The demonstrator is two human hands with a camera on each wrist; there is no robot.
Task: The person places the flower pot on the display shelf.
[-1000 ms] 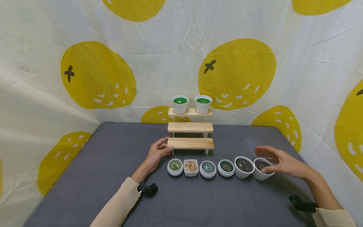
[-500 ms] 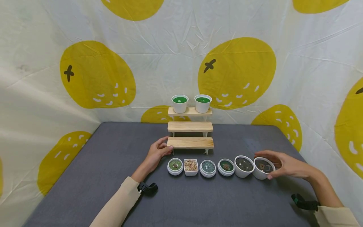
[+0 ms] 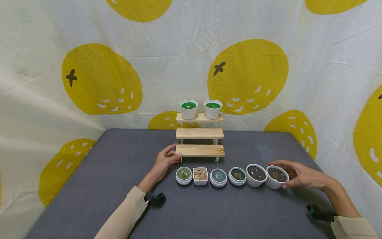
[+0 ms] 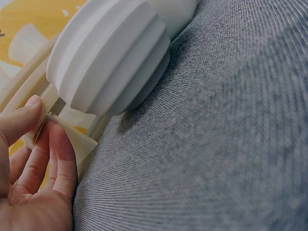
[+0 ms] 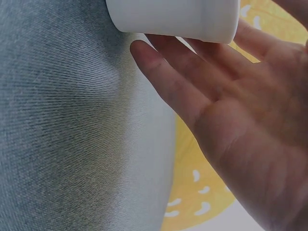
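My left hand (image 3: 162,163) pinches the left end of the lowest step of a three-step wooden stand (image 3: 200,150). In the left wrist view its thumb lies on the board's edge, and its curled fingers are at the pale leg (image 4: 79,142). At the right end of a front row, my right hand (image 3: 307,176) holds a white cup with a dark filling (image 3: 276,175), thumb at the near side and fingers behind. The right wrist view shows the fingers along the wall of this white cup (image 5: 173,17). The cup appears to stand upright on the table.
Left of the held cup stand a similar dark-filled cup (image 3: 256,173), several small round white pots such as the teal-filled one (image 3: 219,176), and a square dish of beige bits (image 3: 200,175). Two green-filled cups (image 3: 188,111) occupy the top step. A patterned cloth (image 3: 173,66) hangs behind the grey table (image 3: 191,212).
My right hand has come down slightly around the rightmost dark-filled cup and now grips it. The left hand stays at the stand.
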